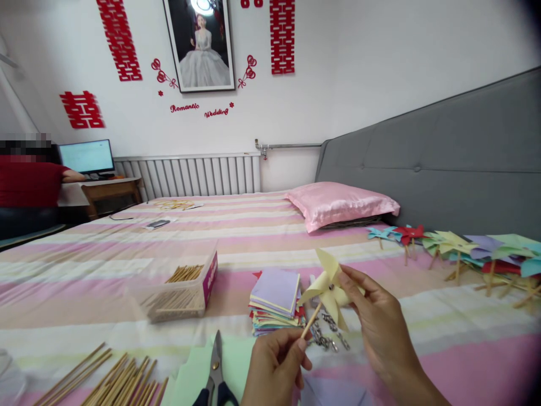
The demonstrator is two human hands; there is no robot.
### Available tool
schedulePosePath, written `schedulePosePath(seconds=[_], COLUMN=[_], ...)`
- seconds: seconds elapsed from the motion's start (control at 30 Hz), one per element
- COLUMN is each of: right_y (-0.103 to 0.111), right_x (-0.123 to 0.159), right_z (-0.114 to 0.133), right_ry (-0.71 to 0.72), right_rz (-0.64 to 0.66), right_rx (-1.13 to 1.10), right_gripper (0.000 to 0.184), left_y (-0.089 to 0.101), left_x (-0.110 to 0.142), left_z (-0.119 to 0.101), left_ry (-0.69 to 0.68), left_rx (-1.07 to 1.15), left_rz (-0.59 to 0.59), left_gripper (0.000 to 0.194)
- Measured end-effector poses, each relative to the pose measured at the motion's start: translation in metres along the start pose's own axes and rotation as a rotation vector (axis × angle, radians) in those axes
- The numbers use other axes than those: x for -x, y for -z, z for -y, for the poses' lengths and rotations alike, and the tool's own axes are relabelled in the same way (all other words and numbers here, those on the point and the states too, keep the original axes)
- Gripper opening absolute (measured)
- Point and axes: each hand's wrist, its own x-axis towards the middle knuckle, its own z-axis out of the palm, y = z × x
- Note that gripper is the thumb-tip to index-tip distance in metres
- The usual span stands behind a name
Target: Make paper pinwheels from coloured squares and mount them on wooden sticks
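A pale yellow paper pinwheel (pixel 332 290) on a thin wooden stick is held up between my two hands. My left hand (pixel 276 363) pinches the stick near its lower end. On the other side, my right hand (pixel 378 316) has thumb and fingers closed on one blade. Behind the pinwheel stands a stack of coloured paper squares (pixel 274 296), lavender on top. A silver metal chain (pixel 323 338) lies under it, partly hidden. Dark-handled scissors (pixel 216 366) rest on light green paper (pixel 190 372) left of my left hand.
A clear box (pixel 181 299) of wooden sticks stands left of the paper stack. Loose sticks (pixel 127 383) lie at the front left. Finished pinwheels (pixel 456 248) line the right side, near a pink pillow (pixel 338 206). A person in red (pixel 29 180) sits at a desk far left.
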Motion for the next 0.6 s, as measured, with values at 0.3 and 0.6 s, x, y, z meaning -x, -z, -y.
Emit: schedulePosePath(seconds=[0.3,0.6], right_y=[-0.006,-0.013], right_x=[0.009,0.016], right_z=[0.01,0.006], right_ry=[0.165,-0.069], right_rz=[0.022,0.138], right_rx=[-0.026,-0.14], right_gripper=[0.069,0.035], left_y=[0.002,0.0], left_x=[-0.001,0.0], left_z=[0.0,-0.005], left_ry=[0.017,0.039], left_rx=[0.094,0.143], left_rz=[-0.028,0.013], left_gripper=[0.039,0.043])
